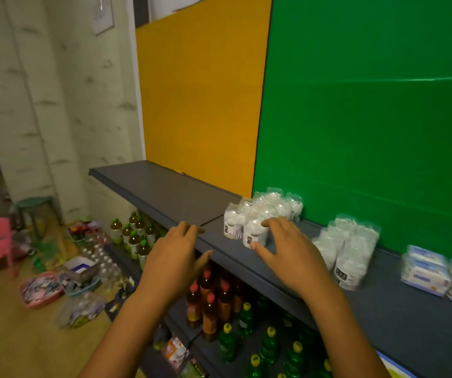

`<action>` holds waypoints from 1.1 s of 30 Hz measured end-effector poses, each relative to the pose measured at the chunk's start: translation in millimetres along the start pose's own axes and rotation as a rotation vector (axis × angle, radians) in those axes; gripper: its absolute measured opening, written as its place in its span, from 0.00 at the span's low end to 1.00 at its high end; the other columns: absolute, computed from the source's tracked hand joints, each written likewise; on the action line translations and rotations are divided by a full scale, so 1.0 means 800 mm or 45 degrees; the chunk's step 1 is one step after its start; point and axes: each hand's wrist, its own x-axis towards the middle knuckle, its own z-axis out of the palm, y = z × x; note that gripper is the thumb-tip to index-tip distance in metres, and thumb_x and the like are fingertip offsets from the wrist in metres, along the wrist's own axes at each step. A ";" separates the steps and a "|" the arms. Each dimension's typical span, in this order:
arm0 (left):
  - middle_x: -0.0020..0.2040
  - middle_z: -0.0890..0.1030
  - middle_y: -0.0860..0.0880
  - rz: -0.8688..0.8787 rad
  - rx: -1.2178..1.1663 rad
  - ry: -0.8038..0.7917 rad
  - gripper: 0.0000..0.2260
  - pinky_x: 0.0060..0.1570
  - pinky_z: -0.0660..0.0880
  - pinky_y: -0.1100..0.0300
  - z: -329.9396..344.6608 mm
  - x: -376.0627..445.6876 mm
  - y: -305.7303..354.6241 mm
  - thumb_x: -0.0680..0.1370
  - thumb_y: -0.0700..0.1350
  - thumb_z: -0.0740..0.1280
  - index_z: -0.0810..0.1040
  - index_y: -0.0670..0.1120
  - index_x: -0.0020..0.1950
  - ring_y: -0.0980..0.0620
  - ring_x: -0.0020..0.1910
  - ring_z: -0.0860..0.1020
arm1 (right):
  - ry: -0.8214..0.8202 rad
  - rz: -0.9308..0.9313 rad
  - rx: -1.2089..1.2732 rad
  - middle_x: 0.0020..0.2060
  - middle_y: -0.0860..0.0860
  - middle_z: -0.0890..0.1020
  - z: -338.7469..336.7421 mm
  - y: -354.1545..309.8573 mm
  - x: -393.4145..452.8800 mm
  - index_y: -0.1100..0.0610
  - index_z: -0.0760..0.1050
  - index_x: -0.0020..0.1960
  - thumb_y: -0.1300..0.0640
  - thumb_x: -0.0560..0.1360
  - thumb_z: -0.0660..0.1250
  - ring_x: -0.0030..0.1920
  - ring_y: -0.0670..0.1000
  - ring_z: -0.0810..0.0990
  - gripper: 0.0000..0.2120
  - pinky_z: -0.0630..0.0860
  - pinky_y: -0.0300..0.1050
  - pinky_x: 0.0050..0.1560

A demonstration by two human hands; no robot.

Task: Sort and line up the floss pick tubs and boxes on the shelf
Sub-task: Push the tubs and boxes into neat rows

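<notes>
Standing upright, floss pick tubs [257, 222], shelf [164, 192]

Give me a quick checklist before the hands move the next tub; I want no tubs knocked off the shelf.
1. Both hands free: ok. The left hand and right hand hold nothing, fingers spread.
2. Right hand at the left cluster of tubs: ok, its fingertips are at the front tub; actual contact cannot tell.
3. Front tub back from the shelf edge: ok, it stands upright with bare shelf in front.
4. Room to the left for lining up: ok, that stretch of shelf is bare.
5. Second cluster of tubs tidy: not ok, bunched together.
6. Boxes lined up: cannot tell, blurred at the frame edge.
</notes>
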 end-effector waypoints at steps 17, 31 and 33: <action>0.63 0.71 0.52 0.049 -0.078 -0.002 0.23 0.52 0.75 0.55 0.047 0.131 -0.141 0.78 0.61 0.59 0.68 0.52 0.69 0.52 0.53 0.76 | 0.013 0.057 -0.004 0.62 0.47 0.72 0.099 -0.037 0.160 0.50 0.66 0.66 0.39 0.78 0.59 0.62 0.49 0.70 0.22 0.70 0.46 0.56; 0.63 0.71 0.54 0.404 -0.439 -0.117 0.20 0.54 0.73 0.57 0.105 0.183 -0.193 0.78 0.59 0.62 0.69 0.53 0.67 0.53 0.60 0.73 | 0.122 0.531 -0.170 0.59 0.46 0.73 0.119 -0.068 0.132 0.49 0.69 0.63 0.41 0.77 0.62 0.59 0.50 0.73 0.19 0.71 0.46 0.50; 0.63 0.72 0.54 0.416 -0.505 -0.115 0.19 0.54 0.73 0.57 0.109 0.189 -0.201 0.78 0.58 0.63 0.69 0.53 0.67 0.52 0.60 0.73 | 0.159 0.588 -0.178 0.59 0.46 0.73 0.122 -0.076 0.124 0.49 0.69 0.63 0.42 0.77 0.63 0.58 0.49 0.73 0.18 0.72 0.46 0.50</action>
